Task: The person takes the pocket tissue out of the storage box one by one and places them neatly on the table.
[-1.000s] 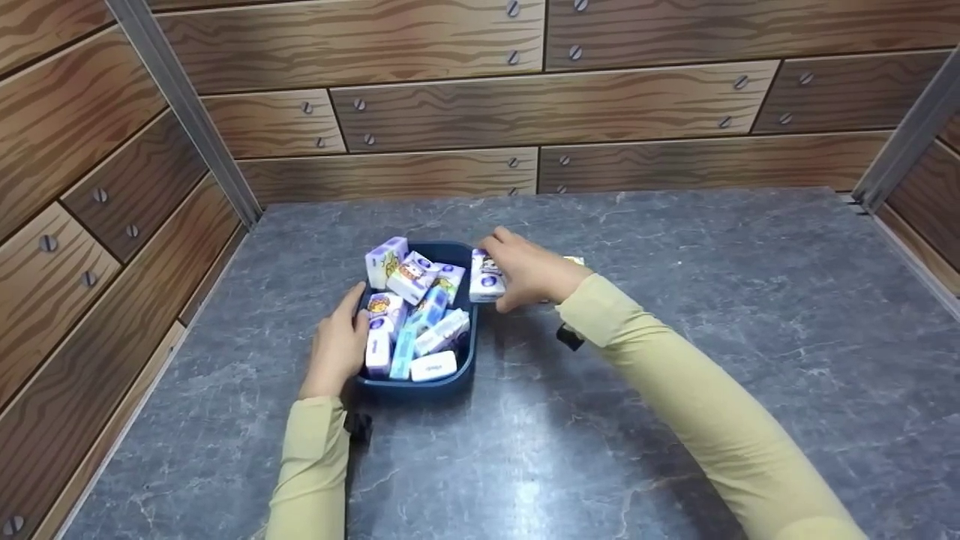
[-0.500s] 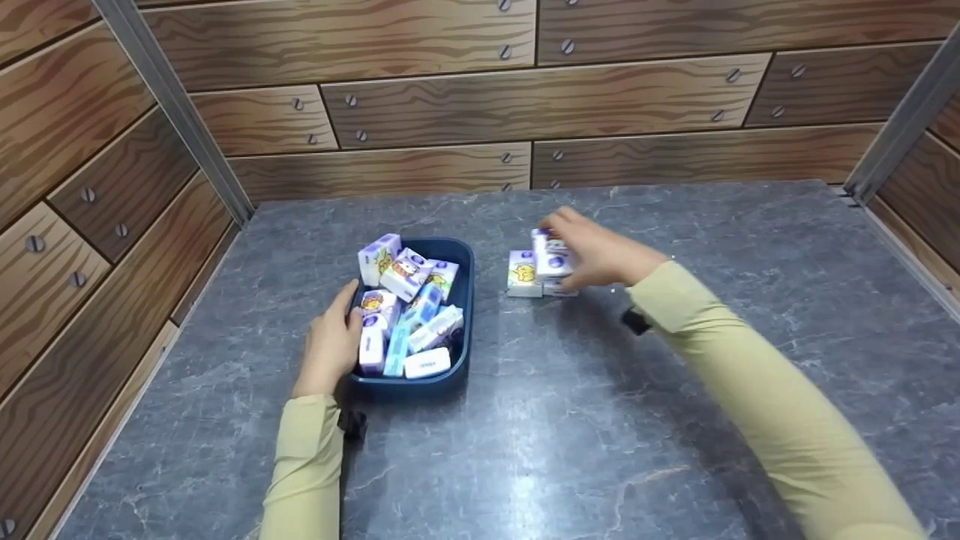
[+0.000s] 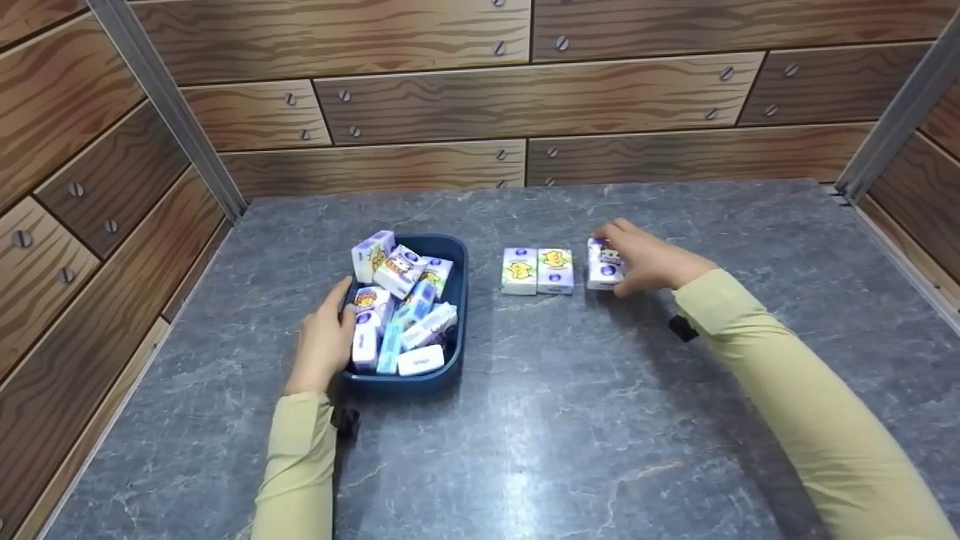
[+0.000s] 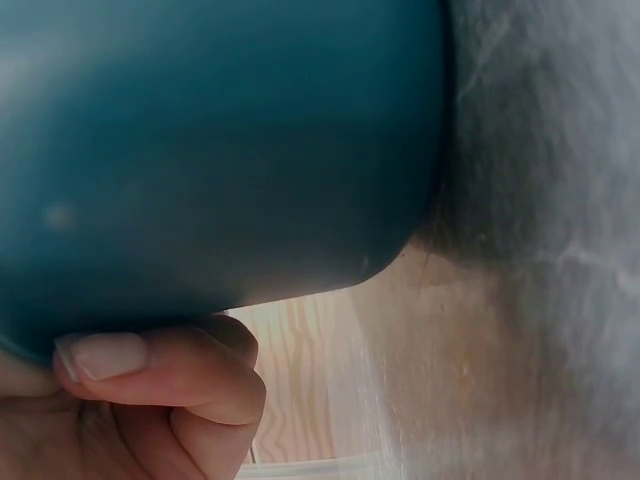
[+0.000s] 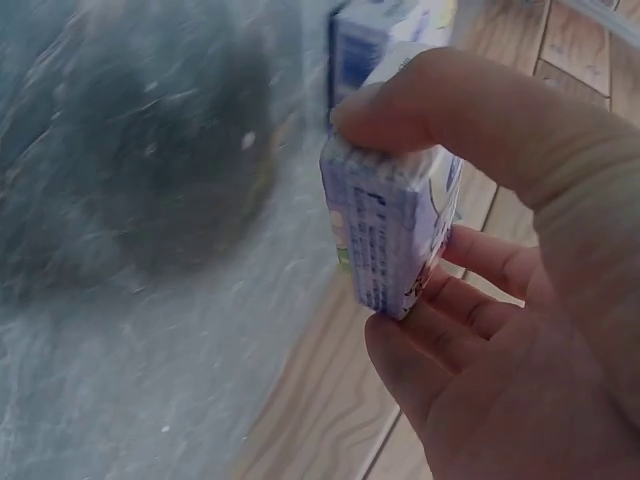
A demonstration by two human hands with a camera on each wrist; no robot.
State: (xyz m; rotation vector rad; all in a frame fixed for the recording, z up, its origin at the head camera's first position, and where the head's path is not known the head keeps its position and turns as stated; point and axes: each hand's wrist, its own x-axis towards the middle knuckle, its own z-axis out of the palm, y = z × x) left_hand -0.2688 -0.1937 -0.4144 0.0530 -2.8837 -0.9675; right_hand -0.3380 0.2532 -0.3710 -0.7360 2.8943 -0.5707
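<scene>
My right hand (image 3: pixel 646 259) pinches a small purple-and-white packet (image 3: pixel 603 264) between thumb and fingers, low over the tabletop. In the right wrist view the thumb lies on one end of the packet (image 5: pixel 385 220) and the fingertips at the other. Two similar packets with yellow pictures, one (image 3: pixel 519 271) beside the other (image 3: pixel 555 270), lie side by side to its left. My left hand (image 3: pixel 321 341) grips the left wall of a dark blue bin (image 3: pixel 463 300) full of packets. In the left wrist view its curled fingers (image 4: pixel 190 375) touch the bin's wall (image 4: pixel 230 160).
Several purple, white and blue packets lie jumbled in the bin, one of them (image 3: pixel 373 256) tilted up at its back left corner. The grey marbled tabletop (image 3: pixel 525 420) is bounded by wood-patterned walls (image 3: pixel 420 105) at the back and sides.
My right hand has moved right from beside the bin, carrying its packet past the two packets on the table, which are now uncovered. My left hand remains at the bin.
</scene>
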